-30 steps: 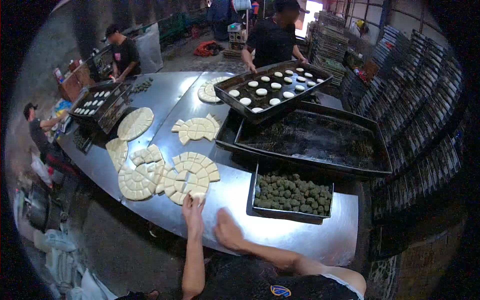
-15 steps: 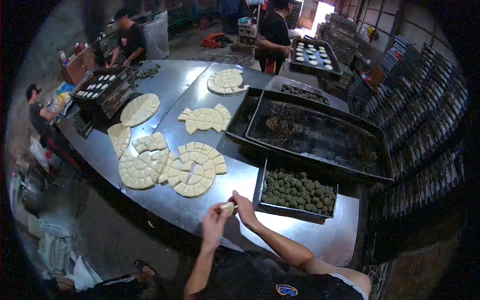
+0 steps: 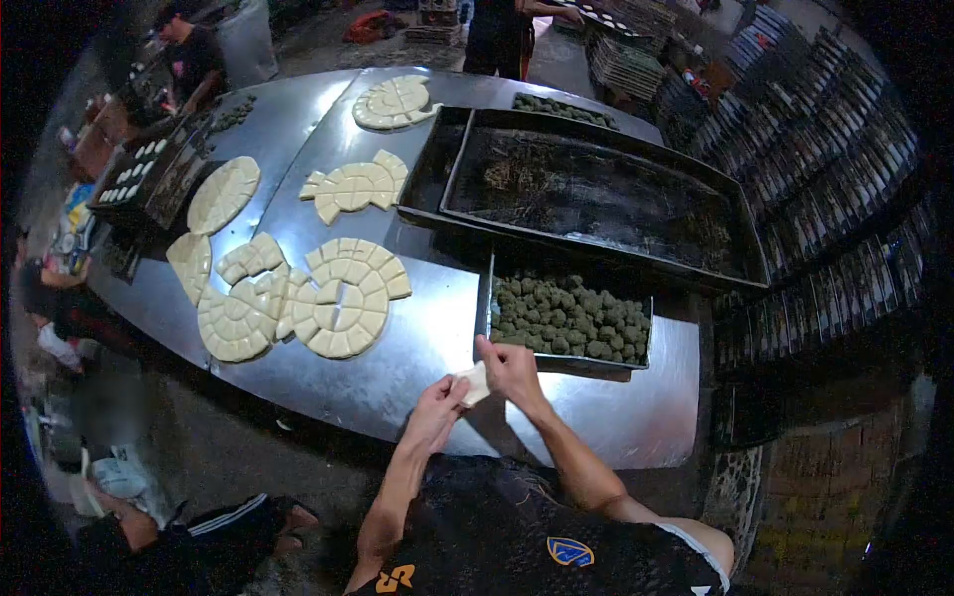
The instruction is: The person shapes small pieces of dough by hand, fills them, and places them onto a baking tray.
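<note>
A small, pale, flattened piece of dough (image 3: 476,384) stretches between my hands above the table's front edge. My left hand (image 3: 433,412) is closed on its left side, thumb on top. At its right edge, my right hand (image 3: 513,372) grips it with curled fingers and a raised thumb. Just beyond my right hand stands a metal tray of dark green filling balls (image 3: 571,316). To the left lie a cut dough round (image 3: 363,303) and a second scored dough round (image 3: 237,323), both divided into small pieces.
A large dark baking tray (image 3: 606,199) overlaps another behind the filling. More cut dough (image 3: 358,187) lies farther back on the metal table (image 3: 417,288). Stacked trays (image 3: 825,159) line the right side. A co-worker (image 3: 189,60) stands at the far left, another person (image 3: 497,35) beyond the table.
The dough piece now looks flatter and wider between my hands. My right hand has turned, its thumb now up and fingers curled. The view has tilted down and shifted right.
</note>
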`<act>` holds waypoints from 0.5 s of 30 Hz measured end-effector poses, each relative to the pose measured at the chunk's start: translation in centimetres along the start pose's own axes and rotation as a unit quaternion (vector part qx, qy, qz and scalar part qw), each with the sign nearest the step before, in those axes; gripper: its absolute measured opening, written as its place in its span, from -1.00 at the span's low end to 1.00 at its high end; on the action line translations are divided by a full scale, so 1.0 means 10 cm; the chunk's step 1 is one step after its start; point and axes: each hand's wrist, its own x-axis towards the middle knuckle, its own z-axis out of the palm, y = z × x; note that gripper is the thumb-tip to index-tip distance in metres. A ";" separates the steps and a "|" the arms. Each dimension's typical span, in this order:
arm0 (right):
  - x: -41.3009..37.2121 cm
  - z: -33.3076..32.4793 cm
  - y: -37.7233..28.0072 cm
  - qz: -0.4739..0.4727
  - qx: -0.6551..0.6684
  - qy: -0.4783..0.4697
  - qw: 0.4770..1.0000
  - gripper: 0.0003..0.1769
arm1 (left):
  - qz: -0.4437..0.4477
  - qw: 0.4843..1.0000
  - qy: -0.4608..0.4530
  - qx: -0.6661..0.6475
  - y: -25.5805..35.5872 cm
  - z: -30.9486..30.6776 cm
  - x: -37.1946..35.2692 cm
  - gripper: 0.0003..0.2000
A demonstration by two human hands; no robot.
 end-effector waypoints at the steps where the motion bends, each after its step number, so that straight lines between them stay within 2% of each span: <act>1: 0.13 -0.06 0.18 -0.052 0.056 0.015 0.997 -0.56 | -0.022 0.999 0.021 -0.038 0.02 -0.07 -0.01 -0.69; 3: 0.44 -0.47 0.36 -0.100 -0.060 0.094 0.989 -0.70 | 0.012 0.999 0.012 -0.028 0.14 -0.22 -0.02 -0.64; 4: 0.70 -0.66 0.72 -0.080 -0.110 0.115 0.984 -0.72 | 0.028 0.999 0.023 -0.016 0.18 -0.27 -0.04 -0.63; 5: 0.80 -0.85 0.75 -0.100 -0.242 0.214 0.941 -0.69 | 0.045 0.998 0.035 -0.005 0.21 -0.30 -0.05 -0.62; 7: 0.95 -1.02 0.80 -0.017 -0.319 0.260 0.911 -0.55 | 0.047 0.998 0.035 -0.016 0.27 -0.25 -0.07 -0.61; 9: 1.09 -1.06 0.93 -0.018 -0.333 0.222 0.916 -0.53 | 0.072 0.996 0.043 -0.034 0.28 -0.17 -0.04 -0.58; 13: 1.11 -1.02 0.89 -0.057 -0.345 0.227 0.909 -0.54 | 0.062 0.994 0.062 -0.066 0.26 -0.18 0.07 -0.54; 15: 0.95 -0.95 0.60 -0.089 -0.163 0.161 0.969 -0.59 | 0.064 0.992 0.071 -0.077 0.31 -0.11 0.07 -0.53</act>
